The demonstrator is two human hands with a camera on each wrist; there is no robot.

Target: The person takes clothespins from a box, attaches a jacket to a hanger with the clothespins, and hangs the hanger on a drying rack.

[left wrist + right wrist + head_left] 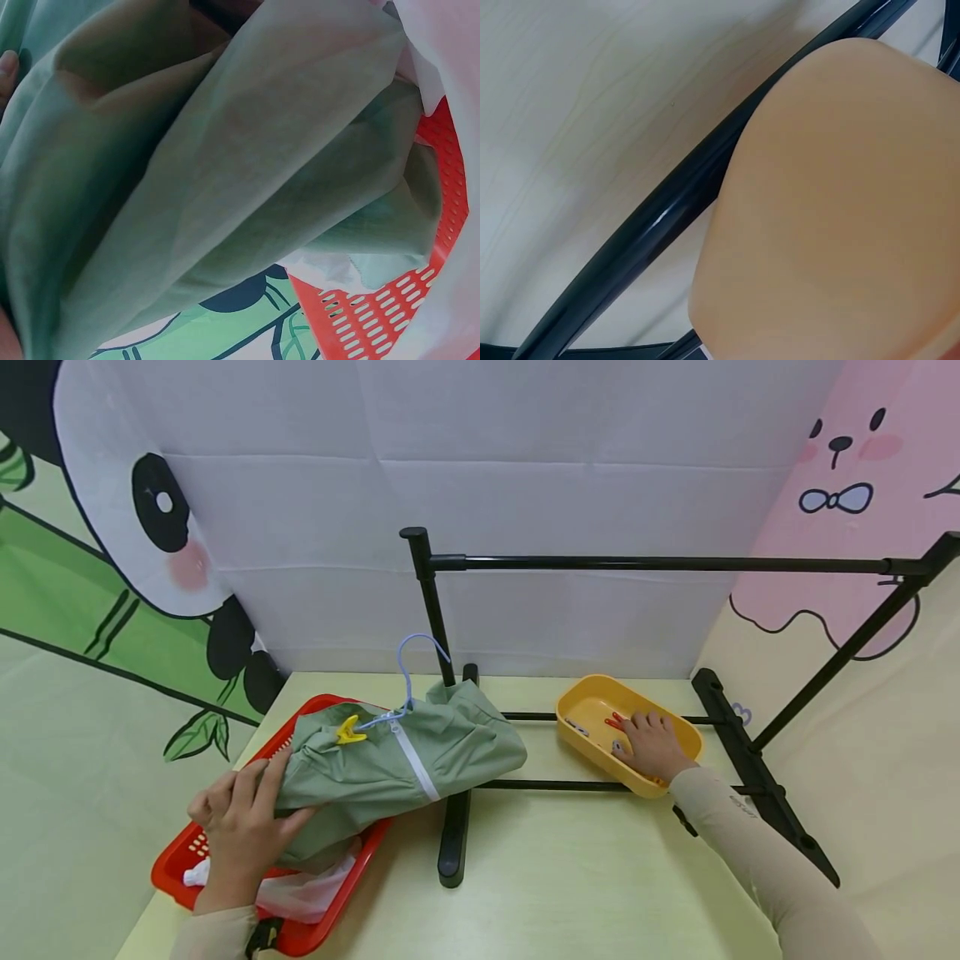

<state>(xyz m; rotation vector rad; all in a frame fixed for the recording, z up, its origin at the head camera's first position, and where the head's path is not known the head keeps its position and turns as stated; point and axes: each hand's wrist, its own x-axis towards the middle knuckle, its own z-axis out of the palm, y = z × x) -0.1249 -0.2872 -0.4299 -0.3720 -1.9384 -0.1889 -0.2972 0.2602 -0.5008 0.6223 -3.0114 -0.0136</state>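
In the head view my left hand (243, 818) grips the left end of a sage-green garment (360, 777) with a white zip, thumb below and fingers above. A blue hanger (407, 672) stands out from the garment, its hook upward. On the hanger's left side sits a yellow clothespin (350, 731). The garment's folds (225, 165) fill the left wrist view. My right hand (651, 747) reaches into a yellow tray (592, 689), fingers loosely bent beside a red clothespin (615, 722). Whether it touches that clothespin is unclear. In the right wrist view the tray's outer wall (840, 187) hides the hand.
A red perforated basket (330, 927) under the garment holds pale cloth (307, 893). A black rack stands on the table, with a top bar (660, 563), a left foot (452, 847) and a right foot (757, 777). Its lower bars run by the tray. A printed backdrop (480, 510) rises behind.
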